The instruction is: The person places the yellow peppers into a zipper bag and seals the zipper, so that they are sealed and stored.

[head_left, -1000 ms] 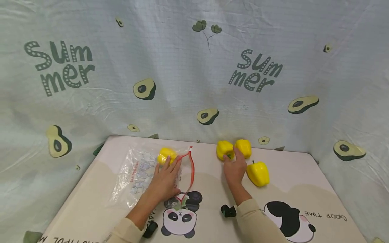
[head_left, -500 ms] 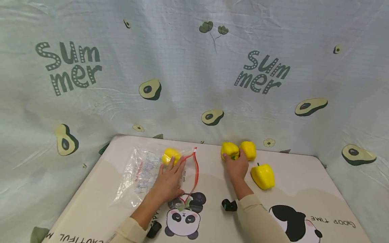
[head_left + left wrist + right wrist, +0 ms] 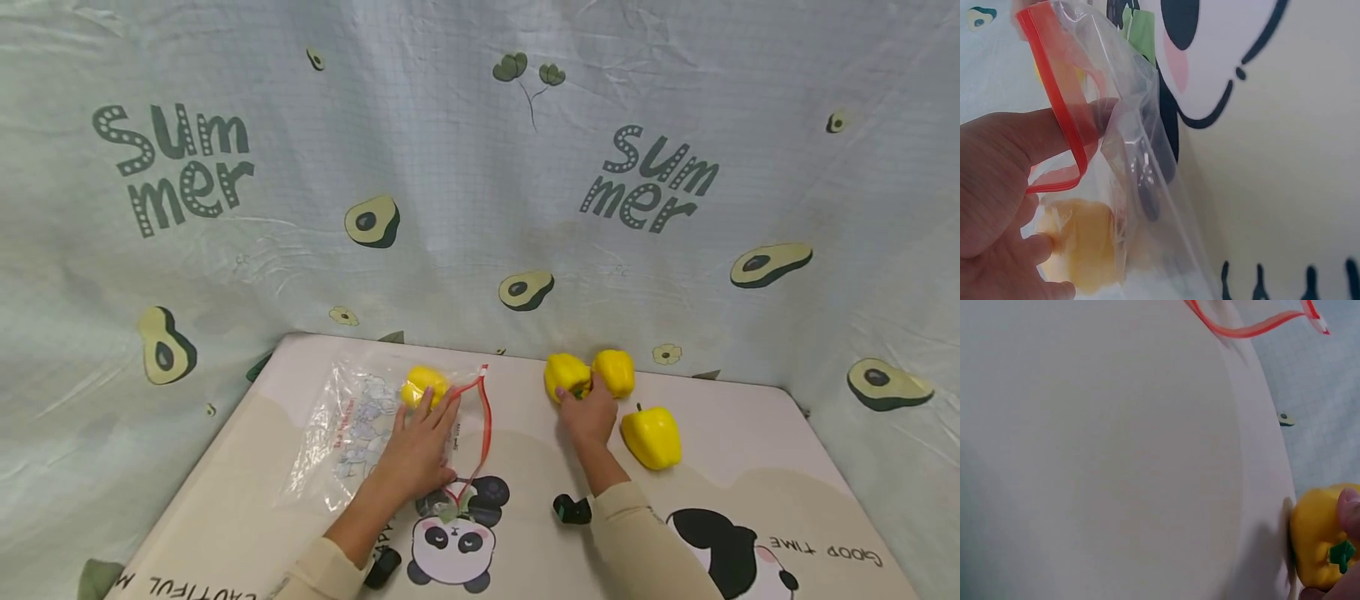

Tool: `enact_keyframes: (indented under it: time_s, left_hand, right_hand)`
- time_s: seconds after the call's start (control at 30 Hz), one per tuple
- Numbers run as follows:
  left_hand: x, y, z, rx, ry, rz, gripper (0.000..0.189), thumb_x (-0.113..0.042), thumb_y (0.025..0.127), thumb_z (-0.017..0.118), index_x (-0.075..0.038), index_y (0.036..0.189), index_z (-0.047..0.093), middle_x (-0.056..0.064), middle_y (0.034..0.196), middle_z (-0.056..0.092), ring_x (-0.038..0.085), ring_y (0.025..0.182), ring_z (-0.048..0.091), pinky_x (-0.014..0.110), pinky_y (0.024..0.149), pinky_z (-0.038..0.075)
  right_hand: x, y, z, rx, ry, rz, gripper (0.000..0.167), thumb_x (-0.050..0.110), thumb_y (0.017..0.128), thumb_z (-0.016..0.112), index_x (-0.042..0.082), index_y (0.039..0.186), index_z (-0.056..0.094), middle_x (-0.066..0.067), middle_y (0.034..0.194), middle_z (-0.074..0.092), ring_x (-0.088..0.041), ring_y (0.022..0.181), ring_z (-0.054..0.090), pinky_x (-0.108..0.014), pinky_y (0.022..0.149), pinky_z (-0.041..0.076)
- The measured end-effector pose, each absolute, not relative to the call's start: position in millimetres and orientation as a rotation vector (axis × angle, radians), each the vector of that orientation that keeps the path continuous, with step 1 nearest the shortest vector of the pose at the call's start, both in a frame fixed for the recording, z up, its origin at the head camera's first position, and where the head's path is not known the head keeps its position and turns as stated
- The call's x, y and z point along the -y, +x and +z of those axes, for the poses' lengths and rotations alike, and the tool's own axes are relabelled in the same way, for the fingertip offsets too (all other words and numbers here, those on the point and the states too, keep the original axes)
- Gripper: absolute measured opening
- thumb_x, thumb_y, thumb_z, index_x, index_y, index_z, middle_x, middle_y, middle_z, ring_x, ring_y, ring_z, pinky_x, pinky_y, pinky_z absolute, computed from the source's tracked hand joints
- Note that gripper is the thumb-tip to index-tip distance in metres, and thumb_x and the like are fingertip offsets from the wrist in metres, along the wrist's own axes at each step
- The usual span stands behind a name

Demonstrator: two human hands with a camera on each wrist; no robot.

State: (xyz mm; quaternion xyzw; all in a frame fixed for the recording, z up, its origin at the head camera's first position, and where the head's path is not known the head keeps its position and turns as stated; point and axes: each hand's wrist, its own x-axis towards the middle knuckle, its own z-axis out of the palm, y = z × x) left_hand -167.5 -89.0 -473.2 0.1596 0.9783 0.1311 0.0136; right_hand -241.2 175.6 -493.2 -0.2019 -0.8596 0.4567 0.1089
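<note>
A clear zip bag (image 3: 322, 458) with a red zip edge (image 3: 487, 425) lies flat on the left half of the table. Inside it sits one yellow bell pepper (image 3: 420, 385). My left hand (image 3: 416, 454) rests on the bag near its mouth, fingers spread; its thumb (image 3: 1054, 132) reaches through the red-edged opening in the left wrist view. At the back of the table, my right hand (image 3: 590, 415) grips another yellow bell pepper (image 3: 1316, 534) between thumb and fingers, around its green stem. Two more yellow bell peppers stand close by, one behind (image 3: 615, 372) and one to the right (image 3: 651, 437).
The light table (image 3: 525, 533) carries printed pandas and lettering. A fabric backdrop (image 3: 450, 167) with avocado prints hangs right behind its back edge. Black wrist devices (image 3: 572, 509) show by both sleeves.
The head view has shifted slightly. My right fingers have closed around the back pepper, which has turned a little. The left hand stays on the bag.
</note>
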Motion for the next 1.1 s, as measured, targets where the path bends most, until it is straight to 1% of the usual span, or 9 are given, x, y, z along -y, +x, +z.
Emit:
enact_keyframes:
  time_s: [0.3,0.57,0.77,0.83,0.97,1.1]
  left_hand:
    - [89.8,-166.4,-472.8,-3.036,0.479,0.411,0.113,-0.034,0.075,0.093,-0.013,0.165,0.029,0.004,0.176,0.021,0.037,0.164,0.014,0.068,0.129,0.016]
    - [91.7,-166.7,-473.5,-3.037,0.473,0.411,0.113,-0.033,0.075,0.094,-0.013,0.165,0.029,0.004,0.176,0.021,0.037,0.164,0.014,0.068,0.129,0.016]
    - [90.3,-168.6,-472.8,-3.031,0.484,0.42,0.114,-0.033,0.075,0.094,-0.014,0.166,0.028,0.004,0.176,0.02,0.036,0.164,0.013,0.068,0.129,0.016]
    - [89.6,-169.2,-472.3,-3.033,0.487,0.42,0.114,-0.034,0.075,0.094,-0.014,0.166,0.028,0.004,0.176,0.02,0.037,0.164,0.014,0.069,0.129,0.016]
    - [88.8,-168.4,-471.2,-3.032,0.478,0.432,0.114,-0.032,0.075,0.094,-0.014,0.166,0.028,0.004,0.176,0.021,0.036,0.164,0.014,0.069,0.129,0.016]
    - [89.0,-168.6,-470.1,-3.027,0.477,0.443,0.114,-0.032,0.075,0.094,-0.013,0.166,0.028,0.004,0.176,0.02,0.036,0.164,0.013,0.068,0.129,0.015]
  right_hand:
    - [-177.1,-234.6,-491.9,2.569,-0.522,1.357,0.072,0.02,0.097,0.074,0.0,0.157,0.04,-0.022,0.157,0.05,-0.041,0.145,0.047,-0.057,0.128,0.03]
    - [-177.9,-229.0,-496.7,2.616,-0.428,1.324,0.069,0.02,0.094,0.076,0.0,0.153,0.046,-0.022,0.152,0.056,-0.04,0.14,0.052,-0.056,0.125,0.036]
    - [-181.1,-223.8,-498.9,2.644,-0.378,1.294,0.06,0.019,0.093,0.076,0.003,0.146,0.053,-0.02,0.144,0.063,-0.039,0.134,0.057,-0.057,0.122,0.04]
    - [-182.0,-222.6,-498.5,2.653,-0.359,1.302,0.059,0.018,0.094,0.076,0.004,0.146,0.053,-0.019,0.145,0.063,-0.039,0.134,0.057,-0.057,0.123,0.04]
    - [-182.2,-219.4,-497.2,2.678,-0.295,1.357,0.062,0.017,0.094,0.076,0.005,0.15,0.051,-0.019,0.15,0.059,-0.039,0.141,0.054,-0.055,0.125,0.038]
    - [-180.9,-217.6,-495.4,2.688,-0.218,1.377,0.063,0.015,0.093,0.077,0.004,0.15,0.051,-0.02,0.151,0.059,-0.039,0.142,0.054,-0.055,0.124,0.038]
